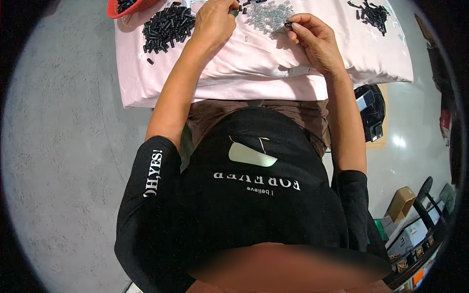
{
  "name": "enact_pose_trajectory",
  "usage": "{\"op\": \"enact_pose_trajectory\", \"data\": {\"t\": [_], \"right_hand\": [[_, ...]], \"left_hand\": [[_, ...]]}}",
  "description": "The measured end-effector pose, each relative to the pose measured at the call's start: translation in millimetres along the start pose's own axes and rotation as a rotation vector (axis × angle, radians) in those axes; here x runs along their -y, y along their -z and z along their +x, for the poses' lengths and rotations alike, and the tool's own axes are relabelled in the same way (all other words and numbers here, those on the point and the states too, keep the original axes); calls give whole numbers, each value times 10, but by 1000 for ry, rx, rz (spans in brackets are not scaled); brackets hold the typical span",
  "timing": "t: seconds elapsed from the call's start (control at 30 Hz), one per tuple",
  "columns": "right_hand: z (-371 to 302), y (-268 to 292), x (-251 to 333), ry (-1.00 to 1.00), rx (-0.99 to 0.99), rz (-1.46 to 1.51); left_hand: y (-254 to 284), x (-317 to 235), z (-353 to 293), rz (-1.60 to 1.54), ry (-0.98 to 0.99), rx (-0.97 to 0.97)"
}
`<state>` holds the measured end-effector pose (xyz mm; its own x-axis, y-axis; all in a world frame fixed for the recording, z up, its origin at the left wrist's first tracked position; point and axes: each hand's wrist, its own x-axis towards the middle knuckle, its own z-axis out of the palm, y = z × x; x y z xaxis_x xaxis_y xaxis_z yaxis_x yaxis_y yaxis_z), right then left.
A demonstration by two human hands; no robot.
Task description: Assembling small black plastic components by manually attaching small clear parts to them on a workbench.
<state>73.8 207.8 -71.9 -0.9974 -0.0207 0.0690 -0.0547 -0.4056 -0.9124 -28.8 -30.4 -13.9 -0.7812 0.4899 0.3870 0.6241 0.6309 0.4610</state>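
My right hand (315,41) pinches a small black part (288,25) between thumb and fingertips, beside a heap of small clear plastic pieces (268,17). Near the top edge, my left hand (217,22) bends over the cloth, with its fingertips partly cut off by the picture. A dark band (233,13) shows at one of its fingers. To the left of that hand lies a pile of short black tubular pieces (167,30). One loose black piece (150,61) rests below this pile. A single clear piece (246,38) lies between my hands.
Everything sits on a pale pink cloth (224,88) covering the work surface. A red basket (113,9) with black pieces stands at the far left corner. Another group of black pieces (373,18) is at the right. A cardboard box (401,204) stands off to the lower right.
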Motion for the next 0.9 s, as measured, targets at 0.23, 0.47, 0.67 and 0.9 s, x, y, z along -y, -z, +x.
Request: {"op": "enact_pose_trajectory", "data": {"t": [0.23, 0.47, 0.67, 0.9], "right_hand": [[11, 34, -18, 9, 29, 29], [5, 51, -31, 2, 24, 7], [11, 35, -3, 14, 59, 21], [2, 15, 3, 5, 32, 47]], "left_hand": [[56, -53, 37, -84, 136, 78], [104, -102, 42, -49, 81, 88], [98, 56, 29, -42, 73, 57], [147, 5, 36, 9, 30, 107]]}}
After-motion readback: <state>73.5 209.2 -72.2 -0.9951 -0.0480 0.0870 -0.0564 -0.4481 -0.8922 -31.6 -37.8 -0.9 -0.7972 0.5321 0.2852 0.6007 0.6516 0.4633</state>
